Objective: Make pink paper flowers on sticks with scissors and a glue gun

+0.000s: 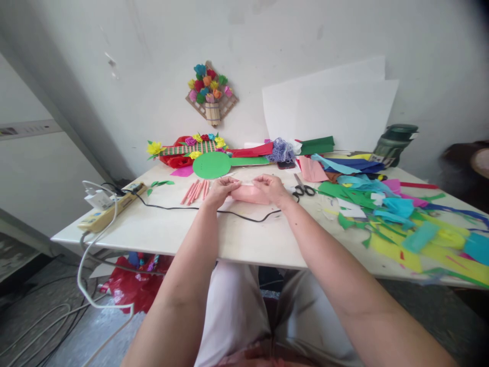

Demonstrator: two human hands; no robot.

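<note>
Resting both forearms across the near edge of the white table [244, 239], the person works a piece of pink paper [250, 194] that lies flat on the surface about midway between the near and far edges. The left hand [219, 191] sits on the paper's left end, fingers curled down and pinching that edge. The right hand [272, 187] covers the right end in the same way, fingertips pressed onto the sheet, so the pink piece spans the gap between the two hands and touches both.

A black cable [229, 211] runs along the table just on the near side of the paper, passing under the wrists and back toward a yellow power strip [110, 209] at the left corner. Just beyond the left hand lies a small bundle of pink paper sticks [195, 191], and farther back a green paper disc [211, 164]. Black-handled scissors [303, 187] lie close beside the right hand, toward the far edge. The right side of the surface is heaped with coloured paper scraps [401, 219] in green, blue, yellow and pink. A paper flower bouquet [211, 92] hangs on the wall behind the far edge, and white card sheets [332, 107] lean against it.
</note>
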